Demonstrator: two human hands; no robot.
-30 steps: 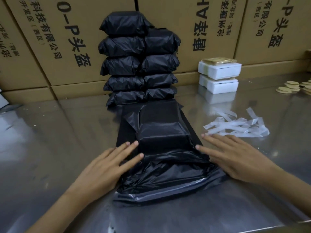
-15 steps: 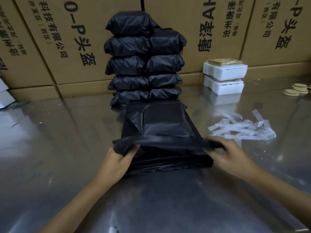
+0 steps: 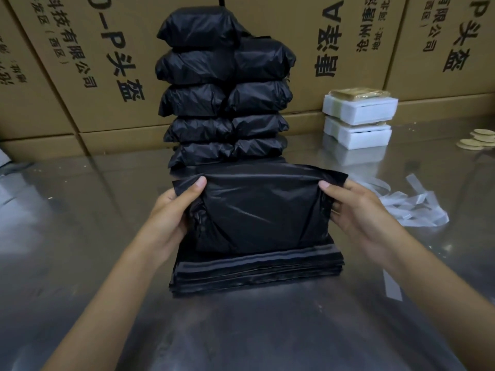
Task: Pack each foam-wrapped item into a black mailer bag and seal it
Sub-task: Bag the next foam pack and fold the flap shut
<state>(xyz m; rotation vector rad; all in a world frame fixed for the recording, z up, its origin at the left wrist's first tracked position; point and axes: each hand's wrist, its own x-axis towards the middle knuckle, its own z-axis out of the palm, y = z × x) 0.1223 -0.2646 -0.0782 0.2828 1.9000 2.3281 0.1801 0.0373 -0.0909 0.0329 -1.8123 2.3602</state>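
Left hand (image 3: 171, 212) and right hand (image 3: 359, 210) pinch the mailer bag (image 3: 257, 210) by its upper corners — bag stretched between them.

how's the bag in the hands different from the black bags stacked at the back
The held bag is lifted, gripped at both upper corners by the left hand and right hand; the stacked bags rest untouched against the cartons.
The held bag sits above a pile of flat mailers; the stacked bags sit in two columns on the table.
The held bag's front is pulled fairly smooth; the stacked bags are crumpled.
Both are black, filled plastic.
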